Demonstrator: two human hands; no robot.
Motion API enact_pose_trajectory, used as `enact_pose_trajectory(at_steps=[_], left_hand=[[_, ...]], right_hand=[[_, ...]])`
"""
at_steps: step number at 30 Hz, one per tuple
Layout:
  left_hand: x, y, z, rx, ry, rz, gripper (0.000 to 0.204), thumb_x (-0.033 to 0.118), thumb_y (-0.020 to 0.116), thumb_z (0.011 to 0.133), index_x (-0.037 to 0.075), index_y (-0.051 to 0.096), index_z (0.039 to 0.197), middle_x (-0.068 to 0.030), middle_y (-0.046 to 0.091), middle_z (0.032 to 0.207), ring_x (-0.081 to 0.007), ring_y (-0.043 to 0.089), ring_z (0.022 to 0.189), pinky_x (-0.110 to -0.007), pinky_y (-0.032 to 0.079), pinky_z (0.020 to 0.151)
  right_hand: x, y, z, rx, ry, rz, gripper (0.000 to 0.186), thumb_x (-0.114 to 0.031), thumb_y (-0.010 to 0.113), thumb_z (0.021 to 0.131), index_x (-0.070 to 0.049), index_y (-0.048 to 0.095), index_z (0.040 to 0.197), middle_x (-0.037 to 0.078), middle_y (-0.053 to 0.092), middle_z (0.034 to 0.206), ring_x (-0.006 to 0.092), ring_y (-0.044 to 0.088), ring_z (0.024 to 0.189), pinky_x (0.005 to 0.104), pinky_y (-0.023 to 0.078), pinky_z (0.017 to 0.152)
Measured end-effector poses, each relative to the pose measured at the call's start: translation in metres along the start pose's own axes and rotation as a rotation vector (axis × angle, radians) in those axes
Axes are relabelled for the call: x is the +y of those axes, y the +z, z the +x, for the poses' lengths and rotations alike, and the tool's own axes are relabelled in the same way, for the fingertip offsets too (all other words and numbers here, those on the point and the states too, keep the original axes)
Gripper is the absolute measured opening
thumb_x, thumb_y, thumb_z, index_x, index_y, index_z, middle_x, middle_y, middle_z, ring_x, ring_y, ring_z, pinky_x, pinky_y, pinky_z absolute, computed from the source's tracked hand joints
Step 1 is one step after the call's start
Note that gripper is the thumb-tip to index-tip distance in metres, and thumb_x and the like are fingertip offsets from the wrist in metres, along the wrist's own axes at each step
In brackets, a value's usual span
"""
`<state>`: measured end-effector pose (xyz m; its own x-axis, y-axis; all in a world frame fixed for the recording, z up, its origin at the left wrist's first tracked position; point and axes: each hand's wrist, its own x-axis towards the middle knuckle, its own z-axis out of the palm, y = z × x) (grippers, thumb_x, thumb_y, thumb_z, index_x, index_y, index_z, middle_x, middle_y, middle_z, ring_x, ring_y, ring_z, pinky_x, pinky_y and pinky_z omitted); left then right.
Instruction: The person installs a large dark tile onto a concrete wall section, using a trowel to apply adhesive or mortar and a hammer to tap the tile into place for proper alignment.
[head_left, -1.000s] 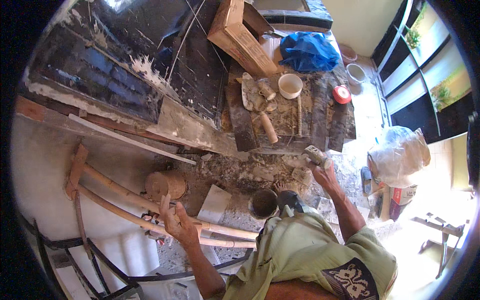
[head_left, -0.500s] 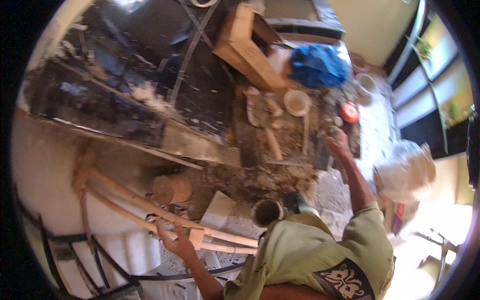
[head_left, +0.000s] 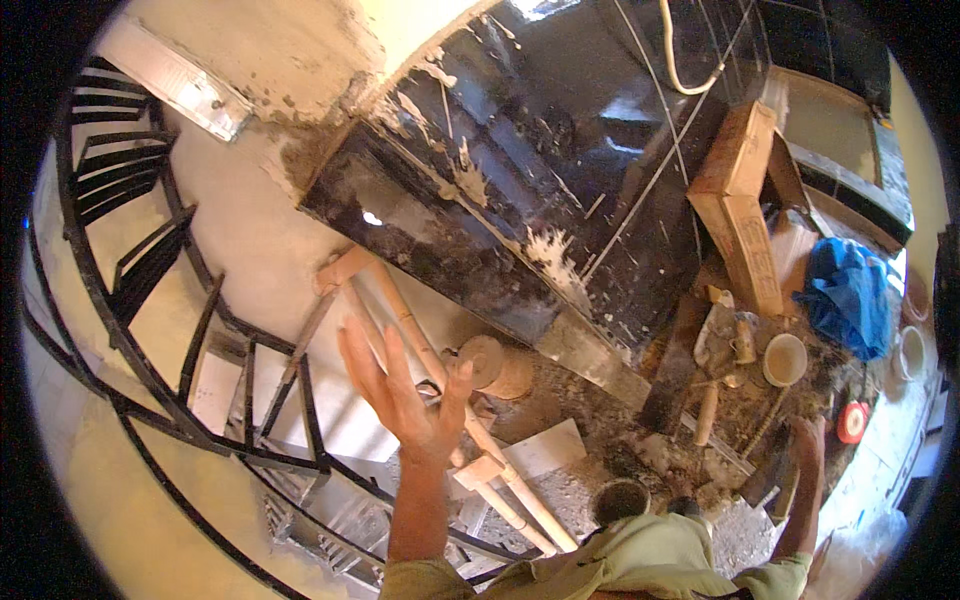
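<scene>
My left hand [head_left: 405, 395] is raised with its fingers spread and nothing in it, above a pale wooden frame [head_left: 480, 440] of two long poles joined by short crosspieces. Farther right, my right hand [head_left: 808, 438] is curled low over the dirty work surface; what its fingers hold, if anything, I cannot make out. Close beside that hand is a round red object with a pale centre [head_left: 852, 423]. To its left are a trowel [head_left: 707, 412] with a wooden handle, caked with mortar, and a whitish cup [head_left: 784, 360].
A glossy black tiled slab [head_left: 560, 170] spans the top. An open cardboard box [head_left: 735, 200] and a blue plastic bag [head_left: 848, 300] stand at right. A dark bucket [head_left: 621, 500] sits near my body. Black metal railing [head_left: 190, 400] curves down the left beside stairs.
My view has swung left, bringing the railing and stairs in. My left hand has let go of the wooden frame and risen with fingers spread. The right hand stays near the red object.
</scene>
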<state>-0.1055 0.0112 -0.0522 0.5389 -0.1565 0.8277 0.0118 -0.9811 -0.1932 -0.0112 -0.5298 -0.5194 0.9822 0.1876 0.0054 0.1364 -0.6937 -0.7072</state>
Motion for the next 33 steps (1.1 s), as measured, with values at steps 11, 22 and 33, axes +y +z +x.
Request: enact_pose_trajectory(at_steps=[11,22,33], left_hand=[[0.033,0.004,0.145,-0.135,0.383,0.593,0.08,0.064,0.049,0.091,0.001,0.044,0.141,-0.028,0.029,0.153,-0.0476,0.018,0.144,-0.069,0.007,0.111],[0.035,0.022,0.124,-0.239,0.403,0.615,0.076,0.058,0.054,0.091,0.0,0.047,0.138,-0.0289,0.032,0.152,-0.0456,0.019,0.145,-0.072,0.009,0.109],[0.037,0.025,0.119,-0.282,0.423,0.712,0.075,0.056,0.06,0.089,0.008,0.042,0.144,-0.0282,0.028,0.153,-0.048,0.021,0.143,-0.071,0.012,0.11]], right_hand=[[-0.001,-0.001,-0.015,0.218,0.39,0.524,0.024,-0.011,0.06,0.077,-0.003,0.065,0.098,0.022,0.059,0.104,0.0364,0.054,0.092,0.0463,0.042,0.085],[0.023,0.018,-0.02,0.147,0.588,0.625,0.043,-0.024,0.059,0.087,0.003,0.051,0.12,0.013,0.054,0.109,0.0224,0.051,0.094,0.0338,0.044,0.081],[0.022,0.02,-0.023,0.17,0.57,0.706,0.047,-0.024,0.061,0.085,0.002,0.05,0.123,0.014,0.056,0.115,0.0256,0.053,0.1,0.0384,0.043,0.088]])
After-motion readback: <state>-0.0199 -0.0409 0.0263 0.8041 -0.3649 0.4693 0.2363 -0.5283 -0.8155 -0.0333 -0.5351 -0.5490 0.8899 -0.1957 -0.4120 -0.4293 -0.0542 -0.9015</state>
